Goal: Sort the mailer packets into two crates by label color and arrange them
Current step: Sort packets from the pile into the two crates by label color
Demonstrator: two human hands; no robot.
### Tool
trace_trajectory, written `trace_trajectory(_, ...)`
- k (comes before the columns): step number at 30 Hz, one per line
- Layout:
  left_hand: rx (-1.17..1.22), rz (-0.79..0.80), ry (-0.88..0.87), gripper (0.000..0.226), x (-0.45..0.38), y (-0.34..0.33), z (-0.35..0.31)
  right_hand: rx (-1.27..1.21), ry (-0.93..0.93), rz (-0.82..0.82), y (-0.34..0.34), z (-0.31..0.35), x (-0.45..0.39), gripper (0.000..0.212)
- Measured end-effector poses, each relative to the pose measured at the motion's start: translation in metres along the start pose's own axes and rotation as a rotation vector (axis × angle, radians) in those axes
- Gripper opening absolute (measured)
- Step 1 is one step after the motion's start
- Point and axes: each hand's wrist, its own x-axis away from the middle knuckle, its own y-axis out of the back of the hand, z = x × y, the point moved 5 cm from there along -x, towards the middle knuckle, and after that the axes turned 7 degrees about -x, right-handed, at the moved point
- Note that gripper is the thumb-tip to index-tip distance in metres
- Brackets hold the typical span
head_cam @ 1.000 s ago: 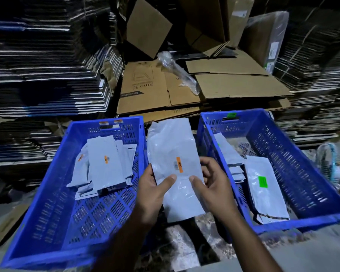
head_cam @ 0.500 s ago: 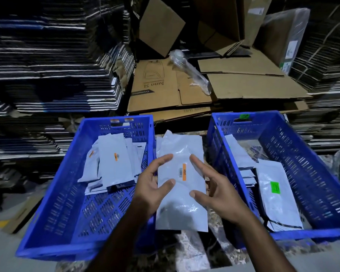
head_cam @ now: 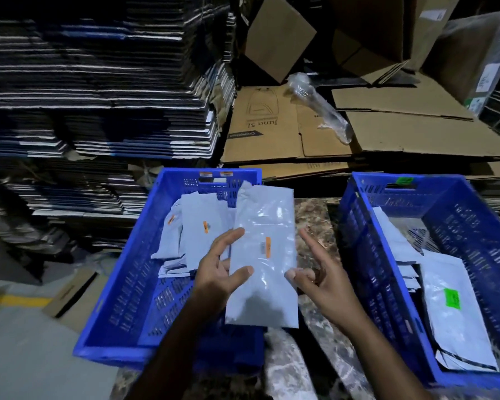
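While our left hand [head_cam: 218, 272] pinches an orange-label packet [head_cam: 264, 255] over the left crate's [head_cam: 119, 298] right wall, our right hand [head_cam: 321, 281] is spread beside it. Several orange packets [head_cam: 197, 235] lie inside; green ones [head_cam: 451, 313] fill the right crate [head_cam: 479, 226]. How many packets remain, we cannot tell.

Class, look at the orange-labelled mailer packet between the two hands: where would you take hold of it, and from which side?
Probably at its lower left edge, from the left, as the left hand does: thumb on top, fingers beneath. The orange-labelled packet is flat, thin and limp, so a pinch grip across an edge suits it, and that side faces the crate of orange-labelled packets.
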Motion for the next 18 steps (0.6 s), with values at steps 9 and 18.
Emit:
trace_trajectory(9, -0.261, -0.213, 0.138, 0.06, -0.068, 0.112, 0.067, 0.442, -0.03, -0.116, -0.064, -0.056, -0.018, 0.043)
trace_trajectory(18, -0.85, -0.182, 0.184, 0.052, -0.103, 0.121, 0.076, 0.425, -0.013, -0.213, -0.065, -0.063, -0.022, 0.026)
